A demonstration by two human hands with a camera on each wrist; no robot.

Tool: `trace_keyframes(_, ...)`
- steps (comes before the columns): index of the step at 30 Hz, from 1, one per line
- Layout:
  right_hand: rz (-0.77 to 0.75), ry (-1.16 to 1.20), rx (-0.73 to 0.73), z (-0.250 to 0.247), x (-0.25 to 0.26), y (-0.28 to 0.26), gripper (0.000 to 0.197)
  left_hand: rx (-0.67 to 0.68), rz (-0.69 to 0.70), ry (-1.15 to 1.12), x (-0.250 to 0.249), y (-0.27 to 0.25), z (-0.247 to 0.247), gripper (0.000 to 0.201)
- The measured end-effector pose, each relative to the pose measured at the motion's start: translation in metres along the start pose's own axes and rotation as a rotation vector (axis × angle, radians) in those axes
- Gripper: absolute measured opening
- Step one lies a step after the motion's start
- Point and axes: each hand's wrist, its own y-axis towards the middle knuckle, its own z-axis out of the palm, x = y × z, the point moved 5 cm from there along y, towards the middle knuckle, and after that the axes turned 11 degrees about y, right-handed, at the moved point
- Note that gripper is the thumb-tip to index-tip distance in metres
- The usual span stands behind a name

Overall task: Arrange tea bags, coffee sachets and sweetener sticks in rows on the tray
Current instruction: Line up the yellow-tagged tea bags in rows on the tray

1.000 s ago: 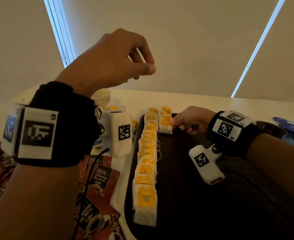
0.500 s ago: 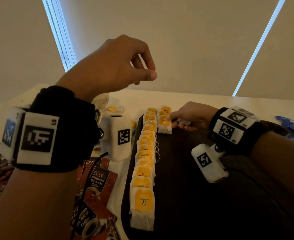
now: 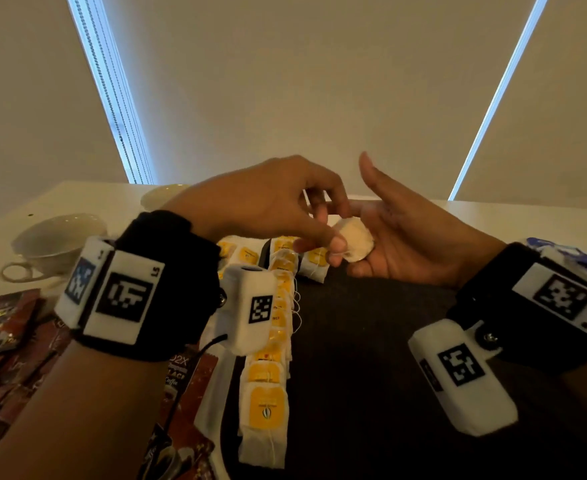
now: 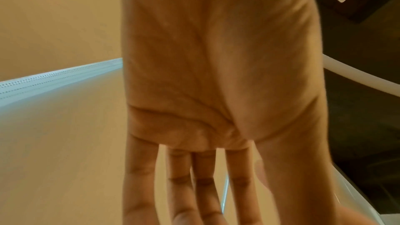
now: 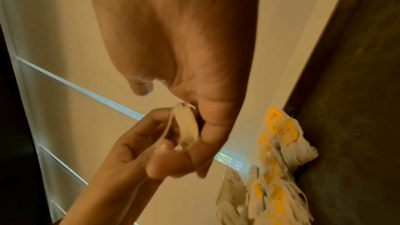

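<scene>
Above the tray point(image 3: 371, 341), a tea bag point(image 3: 354, 240) is pinched by the left hand point(image 3: 268, 206) against the flat, unfolded right hand point(image 3: 406, 244); its string could be snagged, and the finished row point(image 3: 271, 358) disturbed.

Your left hand point(image 3: 271, 199) and right hand point(image 3: 399, 237) meet above the far end of the dark tray point(image 3: 371, 358). Left thumb and fingers pinch a round tea bag point(image 3: 356, 239) that lies on your upturned right palm, right thumb pointing up. On the tray, a row of yellow-tagged tea bags point(image 3: 271, 375) runs near to far along the left edge; a second, short row point(image 3: 314, 263) sits at the far end just right of it. More yellow-tagged bags point(image 3: 242, 254) lie off the tray, far left. D2X black coffee sachets point(image 3: 178, 382) are piled on the table point(image 3: 84, 199) to the left. A white cup point(image 3: 55, 242) stands far left, a blue packet point(image 3: 569, 258) far right.
</scene>
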Motion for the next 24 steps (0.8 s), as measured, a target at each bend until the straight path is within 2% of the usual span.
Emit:
trace_keyframes(3,-0.023,0.066,-0.027,0.0,-0.002,-0.002,0.074,-0.042,0.031,0.026,-0.001,0.005,0.006,0.009)
trace_keyframes(7,-0.101,0.168,-0.075,-0.003,-0.002,-0.009,0.039,-0.077,-0.002,0.018,0.01,0.007,0.005,0.009)
trace_keyframes(10,-0.14,0.147,-0.148,-0.011,-0.001,-0.012,0.033,-0.109,-0.039,-0.014,0.017,0.008,0.003,0.008)
trace_keyframes(16,-0.247,0.139,-0.322,-0.017,0.001,-0.012,0.007,-0.128,-0.086,-0.11,0.018,0.012,0.007,0.018)
trace_keyframes(18,-0.289,0.161,-0.369,-0.019,0.002,-0.013,0.005,-0.137,-0.106,-0.137,0.02,0.012,0.006,0.01)
trace_keyframes(20,-0.305,0.16,-0.398,-0.02,0.004,-0.012,0.005,-0.156,-0.114,-0.189,0.022,0.01,0.003,0.014)
trace_keyframes(24,-0.267,0.084,-0.358,-0.019,0.0,-0.008,0.025,-0.172,-0.08,-0.233,0.018,0.009,0.0,0.019)
